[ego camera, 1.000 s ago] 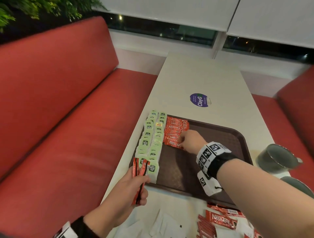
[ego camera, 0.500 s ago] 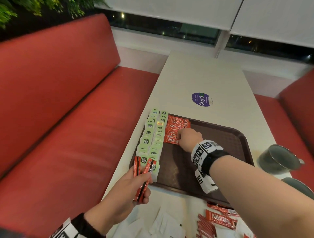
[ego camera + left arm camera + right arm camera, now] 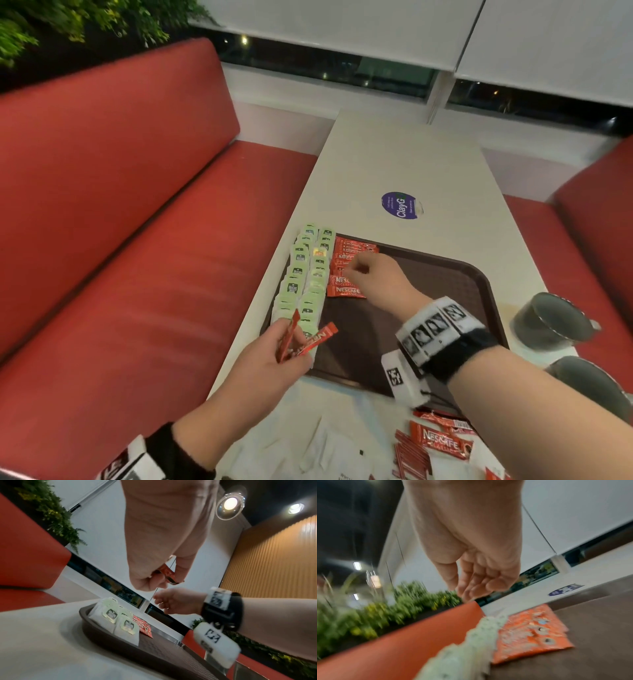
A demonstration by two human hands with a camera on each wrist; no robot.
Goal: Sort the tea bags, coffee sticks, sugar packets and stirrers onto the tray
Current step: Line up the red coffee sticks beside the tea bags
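Your left hand [image 3: 274, 356] has its grip pinched on a few coffee sticks [image 3: 308, 341] by their lower ends, just over the near-left corner of the tray [image 3: 486, 294]. They look light, thin and crinkly, likely slick, so take each at mid-length. Your right hand [image 3: 376, 281] hovers loosely curled and empty over the laid row of sticks [image 3: 346, 291], beside the tea bags [image 3: 301, 287].

Both forearms are bare. Each wrist carries a black strap: the right wrist strap [image 3: 455, 346] has a white band printed with square black-and-white markers and a white block with one marker hanging below; the left wrist strap [image 3: 164, 452] shows similar white marker panels.
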